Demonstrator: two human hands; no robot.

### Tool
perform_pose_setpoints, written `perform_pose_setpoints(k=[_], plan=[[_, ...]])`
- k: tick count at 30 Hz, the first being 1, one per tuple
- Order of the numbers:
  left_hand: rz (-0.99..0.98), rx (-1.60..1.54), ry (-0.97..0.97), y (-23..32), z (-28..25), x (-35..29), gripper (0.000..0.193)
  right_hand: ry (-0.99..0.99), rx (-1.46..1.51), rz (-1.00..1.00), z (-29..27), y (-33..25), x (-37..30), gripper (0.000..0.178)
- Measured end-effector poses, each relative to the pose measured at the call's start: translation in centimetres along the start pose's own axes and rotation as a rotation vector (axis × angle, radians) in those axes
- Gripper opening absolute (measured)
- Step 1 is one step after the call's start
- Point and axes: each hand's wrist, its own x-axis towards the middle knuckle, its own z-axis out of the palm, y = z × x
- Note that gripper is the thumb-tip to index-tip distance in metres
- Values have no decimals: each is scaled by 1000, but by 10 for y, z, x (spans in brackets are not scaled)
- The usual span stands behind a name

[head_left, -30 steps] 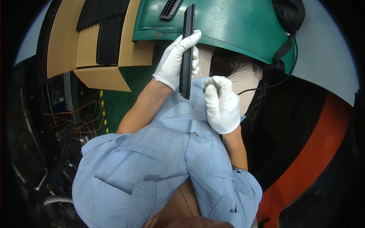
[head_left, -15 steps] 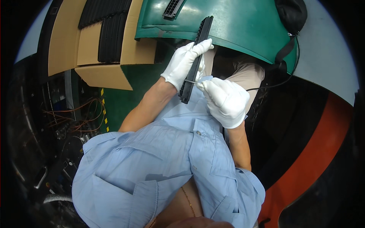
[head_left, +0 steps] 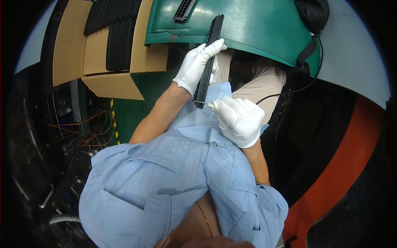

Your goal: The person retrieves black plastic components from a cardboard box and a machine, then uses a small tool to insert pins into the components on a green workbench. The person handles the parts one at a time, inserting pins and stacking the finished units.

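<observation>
My white-gloved left hand (head_left: 197, 64) is wrapped round a long, narrow black plastic part (head_left: 205, 74), which slants over my lap with its far end above the green table edge. In my right hand (head_left: 239, 120), gloved too and closed, is a thin metal rod-like tool (head_left: 202, 102); its far end meets the near end of the black part. The handle of this tool, if it has one, is hidden in the fist. Another black slotted part (head_left: 184, 10) lies on the green tabletop (head_left: 256, 25).
An open cardboard box (head_left: 111, 86) with several long black parts (head_left: 118, 47) stands at the left. A black bag (head_left: 313, 16) with a strap and cable sits at the table's right side. Orange-brown cables (head_left: 84, 124) lie around machinery at the left.
My right hand has moved nearer to me, bringing the tool from higher on the black part down to its near end. The left hand keeps its hold, shifted slightly left.
</observation>
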Motion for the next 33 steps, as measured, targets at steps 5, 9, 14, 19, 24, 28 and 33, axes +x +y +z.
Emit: perform_pose_setpoints(k=[5,9,14,19,24,28,33], plan=[[23,13,22,2,0,2,51,-36,45,19,-1,-6,-6,31],[40,25,-9,4,1,0,56,30,97,62,-5,-8,-2,28],[2,-80,-58,-8,1,-12,62,76,22,51,4,-3,-4,20],[-72,-183,-74,-23,-7,-28,56,47,7,88,5,-5,-6,23],[-109,-129,-91,-31,-10,-46,52,46,1,110,2,-7,-5,22],[-84,-27,-42,-37,-6,-63,53,84,-46,99,0,1,-4,19],[-151,-3,-134,-39,-7,-79,57,152,-95,98,-10,11,6,18]])
